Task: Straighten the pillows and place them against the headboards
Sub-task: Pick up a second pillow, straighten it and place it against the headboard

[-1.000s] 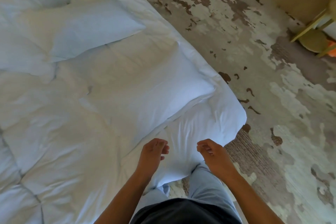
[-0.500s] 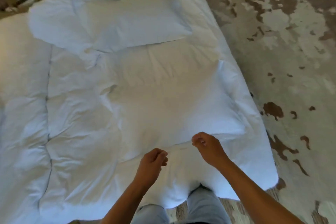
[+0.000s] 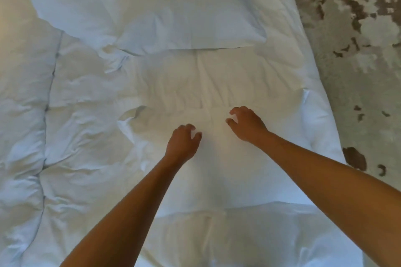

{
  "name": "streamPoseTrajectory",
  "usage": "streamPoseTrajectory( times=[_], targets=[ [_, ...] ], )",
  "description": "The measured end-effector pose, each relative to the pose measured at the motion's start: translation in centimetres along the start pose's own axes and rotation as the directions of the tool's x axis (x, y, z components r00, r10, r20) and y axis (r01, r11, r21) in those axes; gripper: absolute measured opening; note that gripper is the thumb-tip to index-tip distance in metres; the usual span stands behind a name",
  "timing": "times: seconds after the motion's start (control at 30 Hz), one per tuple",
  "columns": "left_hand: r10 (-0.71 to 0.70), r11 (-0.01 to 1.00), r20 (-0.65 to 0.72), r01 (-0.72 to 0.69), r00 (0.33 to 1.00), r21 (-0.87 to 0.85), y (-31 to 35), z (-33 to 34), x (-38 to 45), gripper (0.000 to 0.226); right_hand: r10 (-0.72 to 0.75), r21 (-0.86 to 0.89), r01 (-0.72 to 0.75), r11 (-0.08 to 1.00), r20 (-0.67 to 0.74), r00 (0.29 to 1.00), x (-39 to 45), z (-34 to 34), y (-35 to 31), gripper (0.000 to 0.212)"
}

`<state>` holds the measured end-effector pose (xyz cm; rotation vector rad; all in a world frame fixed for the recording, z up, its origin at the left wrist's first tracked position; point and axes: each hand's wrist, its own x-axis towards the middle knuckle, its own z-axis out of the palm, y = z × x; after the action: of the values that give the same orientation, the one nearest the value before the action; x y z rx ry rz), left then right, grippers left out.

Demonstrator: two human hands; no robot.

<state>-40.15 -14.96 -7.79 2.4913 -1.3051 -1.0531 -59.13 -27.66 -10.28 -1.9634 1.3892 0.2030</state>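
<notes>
A white pillow (image 3: 225, 178) lies flat on the near right part of the bed, its near edge toward me. My left hand (image 3: 183, 143) and my right hand (image 3: 246, 123) reach out over its far half, side by side, fingers curled and apart, holding nothing. Whether the fingertips touch the cover is unclear. Farther up the bed a second white pillow (image 3: 186, 13) lies across. A third pillow (image 3: 65, 2) sits at its left, partly under it. No headboard shows.
A white quilted duvet (image 3: 82, 128) covers the bed and is wrinkled around the pillows. The bed's right edge (image 3: 325, 102) drops to a patchy beige and brown carpet (image 3: 364, 54).
Both hands have moved forward from the bed's near edge onto the near pillow, and their closed fingers have spread. My view has shifted over the bed.
</notes>
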Motion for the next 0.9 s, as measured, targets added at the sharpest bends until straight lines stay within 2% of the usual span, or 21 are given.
streamPoseTrajectory(
  times=[0.1, 0.2, 0.37, 0.5, 0.6, 0.9],
  targets=[
    [0.013, 0.994, -0.01, -0.012, 1.0, 0.108, -1.0, 0.6, 7.1, 0.051, 0.056, -0.115, -0.055, 0.992, 0.003, 0.998, 5.0, 1.5, 1.3, 0.048],
    [-0.018, 0.983, 0.056, 0.007, 0.998, 0.182, -2.2, 2.0, 12.6, 0.057, 0.096, -0.231, -0.104, 0.967, -0.046, 0.994, 8.9, 3.0, 2.9, 0.054],
    [-0.005, 0.972, 0.085, -0.015, 0.996, 0.236, -4.5, 3.9, 15.7, 0.064, 0.04, -0.329, -0.047, 0.943, -0.027, 0.999, 12.9, 4.5, 4.1, 0.071],
    [-0.009, 0.972, 0.11, -0.017, 0.994, 0.235, -5.0, 4.0, 14.6, 0.068, 0.074, -0.382, -0.05, 0.923, 0.047, 0.996, 12.1, 5.5, 3.9, 0.086],
    [-0.012, 0.973, 0.114, -0.015, 0.993, 0.232, -4.8, 3.5, 12.2, 0.069, 0.104, -0.383, -0.06, 0.922, 0.095, 0.99, 9.8, 5.2, 3.3, 0.088],
    [-0.042, 0.986, 0.145, 0.017, 0.988, 0.168, -2.4, -0.6, 0.3, 0.081, 0.047, -0.34, -0.047, 0.939, -0.008, 0.999, -3.8, 2.3, 1.4, 0.073]
  ],
)
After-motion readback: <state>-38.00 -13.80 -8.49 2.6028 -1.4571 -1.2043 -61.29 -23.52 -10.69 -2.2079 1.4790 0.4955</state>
